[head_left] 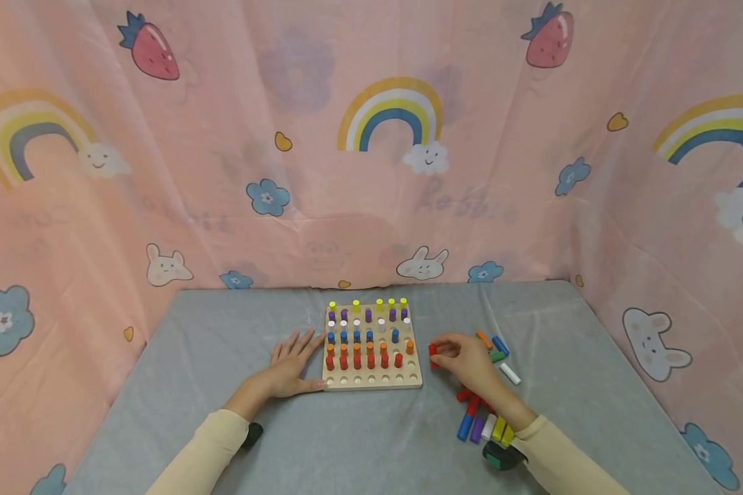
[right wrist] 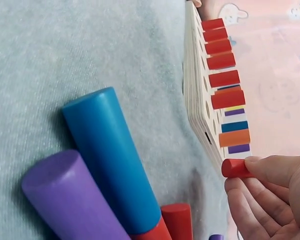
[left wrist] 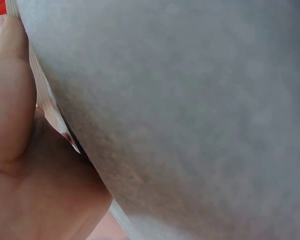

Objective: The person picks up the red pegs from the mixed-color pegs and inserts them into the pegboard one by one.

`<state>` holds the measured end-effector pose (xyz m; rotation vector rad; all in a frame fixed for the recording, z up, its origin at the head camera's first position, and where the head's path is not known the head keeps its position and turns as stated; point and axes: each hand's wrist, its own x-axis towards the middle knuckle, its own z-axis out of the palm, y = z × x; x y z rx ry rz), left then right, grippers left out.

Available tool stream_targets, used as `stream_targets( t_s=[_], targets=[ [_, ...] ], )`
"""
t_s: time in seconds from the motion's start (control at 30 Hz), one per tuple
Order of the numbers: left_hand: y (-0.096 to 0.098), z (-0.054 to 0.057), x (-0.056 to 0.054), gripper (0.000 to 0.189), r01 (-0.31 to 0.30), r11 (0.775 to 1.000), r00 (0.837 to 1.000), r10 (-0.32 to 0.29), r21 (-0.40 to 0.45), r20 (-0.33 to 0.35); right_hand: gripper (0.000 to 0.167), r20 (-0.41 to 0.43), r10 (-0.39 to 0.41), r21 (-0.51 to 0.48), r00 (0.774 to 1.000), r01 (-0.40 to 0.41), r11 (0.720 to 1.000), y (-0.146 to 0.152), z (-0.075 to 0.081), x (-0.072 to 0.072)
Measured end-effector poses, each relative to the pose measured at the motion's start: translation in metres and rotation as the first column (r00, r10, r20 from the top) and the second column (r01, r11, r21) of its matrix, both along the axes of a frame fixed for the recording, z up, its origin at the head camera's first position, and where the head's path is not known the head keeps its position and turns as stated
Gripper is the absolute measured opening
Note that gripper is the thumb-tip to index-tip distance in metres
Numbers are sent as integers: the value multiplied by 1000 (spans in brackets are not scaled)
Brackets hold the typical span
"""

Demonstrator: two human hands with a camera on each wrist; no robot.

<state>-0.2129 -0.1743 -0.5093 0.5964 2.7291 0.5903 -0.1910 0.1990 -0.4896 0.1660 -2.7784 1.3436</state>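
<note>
A wooden pegboard (head_left: 371, 385) lies on the table with rows of upright pegs in yellow, purple, white, blue, orange and red. My left hand (head_left: 285, 373) rests flat at the board's left side, fingers spread and thumb at its front left corner. Just off the board's right edge, my right hand (head_left: 470, 359) pinches a red peg (right wrist: 235, 168) between thumb and fingers. The front row of holes has no pegs. In the left wrist view, the thumb (left wrist: 12, 45) lies along the board's pale edge.
Loose pegs lie right of the board: a white peg (head_left: 510, 373), a green peg (head_left: 497, 357) and others past the right hand. Nearer me is a pile with a blue peg (right wrist: 112, 160) and a purple peg (right wrist: 72, 195). A pink printed curtain (head_left: 359, 227) hangs behind the grey-covered table (head_left: 347, 447).
</note>
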Motion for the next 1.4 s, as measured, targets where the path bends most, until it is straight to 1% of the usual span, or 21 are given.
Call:
stream_targets(
  t_s=[0.2,0.37,0.6,0.9,1.4],
  targets=[
    [0,-1,-1,96,4,1000,1000,-4,-3,-3,22,-12,0,-16,1000,0,1000,-5,-1,0],
    [0,-1,-1,97,6,1000,1000,-6,-7,-4,22,-4,-9,-12,1000,9,1000,-11,-2,-1],
    [0,-3,-1,97,8,1000,1000,-8,-15,3,21,-14,-8,-45,1000,7,999,-19,-4,-2],
    [-1,-3,-1,96,4,1000,1000,-4,-15,-8,19,7,-24,-59,1000,24,998,-28,-8,-3],
    [-1,-4,-1,97,8,1000,1000,-8,-6,-6,19,-6,-13,-84,1000,13,996,-32,-13,-3]
  ],
)
